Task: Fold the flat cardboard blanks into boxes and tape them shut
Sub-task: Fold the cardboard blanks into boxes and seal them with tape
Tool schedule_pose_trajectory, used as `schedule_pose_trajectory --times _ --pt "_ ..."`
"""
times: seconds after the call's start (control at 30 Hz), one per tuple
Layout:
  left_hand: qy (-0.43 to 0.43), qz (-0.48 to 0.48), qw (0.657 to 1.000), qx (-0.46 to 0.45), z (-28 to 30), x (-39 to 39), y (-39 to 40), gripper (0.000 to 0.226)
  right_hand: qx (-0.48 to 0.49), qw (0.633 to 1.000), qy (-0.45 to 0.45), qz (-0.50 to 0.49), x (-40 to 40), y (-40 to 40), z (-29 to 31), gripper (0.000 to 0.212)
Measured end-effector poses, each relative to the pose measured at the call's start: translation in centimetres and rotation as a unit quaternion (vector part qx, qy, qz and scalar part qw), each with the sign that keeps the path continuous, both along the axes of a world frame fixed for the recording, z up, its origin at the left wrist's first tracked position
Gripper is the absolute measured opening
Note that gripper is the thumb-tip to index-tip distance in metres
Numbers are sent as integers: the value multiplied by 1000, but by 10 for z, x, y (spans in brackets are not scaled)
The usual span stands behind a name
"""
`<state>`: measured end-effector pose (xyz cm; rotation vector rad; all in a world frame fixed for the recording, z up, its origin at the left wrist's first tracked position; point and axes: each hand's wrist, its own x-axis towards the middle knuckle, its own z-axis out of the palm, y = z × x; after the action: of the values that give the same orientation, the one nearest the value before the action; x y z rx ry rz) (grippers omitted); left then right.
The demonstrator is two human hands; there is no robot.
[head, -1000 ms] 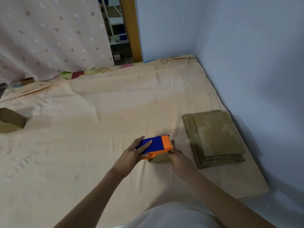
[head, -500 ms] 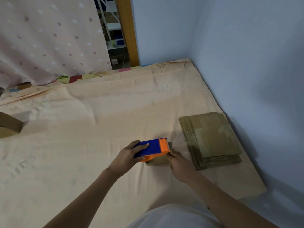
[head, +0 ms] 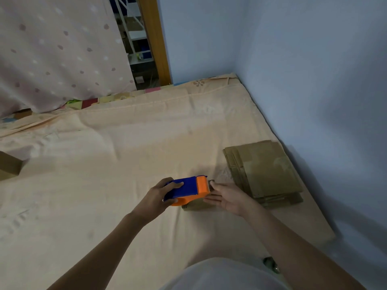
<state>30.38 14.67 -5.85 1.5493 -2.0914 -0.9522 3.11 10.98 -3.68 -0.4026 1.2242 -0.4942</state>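
My left hand grips a blue and orange tape dispenser, which lies on top of a small brown cardboard box. The box is mostly hidden under the dispenser and my hands. My right hand rests flat against the box's right end, fingers straight, just below the dispenser's cutter. A stack of flat cardboard blanks lies to the right, close to the wall.
Everything sits on a bed with a peach sheet. A folded cardboard box stands at the left edge. Blue walls close in on the right and back. A dotted curtain hangs at back left.
The dispenser has shifted slightly left along the box top. My right hand has opened flatter against the box's end.
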Motion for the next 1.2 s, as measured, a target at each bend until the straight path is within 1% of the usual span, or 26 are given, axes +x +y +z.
schedule_pose_trajectory --times 0.1,0.2,0.27,0.4,0.47,0.7,0.87,1.0,1.1,1.2 --pt "5 2 1000 0 0 0 2 51 -6 1000 11 -9 2 -1 -1 30" --pt "5 1 1000 -7 -1 1 4 53 13 999 -12 -36 3 -1 -4 26" --pt "-3 -5 1000 -12 -1 3 5 55 20 999 -10 -37 4 -1 -7 24" --pt "-17 -19 999 -24 2 -1 7 58 -16 997 69 6 9 -2 -11 20" --pt "-20 -26 999 -30 5 -5 6 58 -36 993 109 12 10 -3 -11 16" --pt "-13 -27 999 -20 9 -5 2 57 -76 982 170 38 9 -5 -11 11" --pt "-30 -35 999 -19 8 -4 2 58 -124 956 261 59 10 -5 -15 10" --pt "-56 -46 997 -30 5 -7 2 59 -166 917 344 114 9 -4 -22 17" --pt "-71 -46 996 -39 2 -7 1 58 -185 893 389 129 9 -2 -23 20" --pt "-49 -40 998 -22 3 -4 0 58 -180 894 395 117 11 -3 -24 17"
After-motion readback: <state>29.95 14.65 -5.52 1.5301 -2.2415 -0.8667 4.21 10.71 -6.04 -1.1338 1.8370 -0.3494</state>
